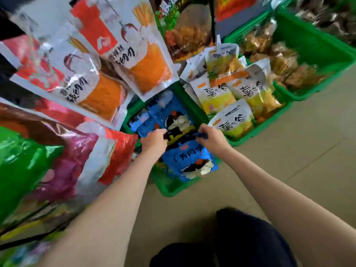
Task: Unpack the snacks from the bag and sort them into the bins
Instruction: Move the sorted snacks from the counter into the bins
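Item 1, nearest: our 2 forearms reach forward and down, wrists level. Item 2: left hand (154,138) and right hand (211,134), both curled onto the same blue snack packet (179,130), 1 at each side edge; neither is nearer. The packet's long axis seems to run away from us, though blur obscures it. Item 3: green bin (169,189) directly beneath, holding like blue packets. Item 4, beyond: bin of yellow packets (237,105).

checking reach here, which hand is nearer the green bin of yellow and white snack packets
Right. The right hand grips a blue snack packet right beside the green bin of yellow and white snack packets; the left hand grips farther away, across the blue packet.
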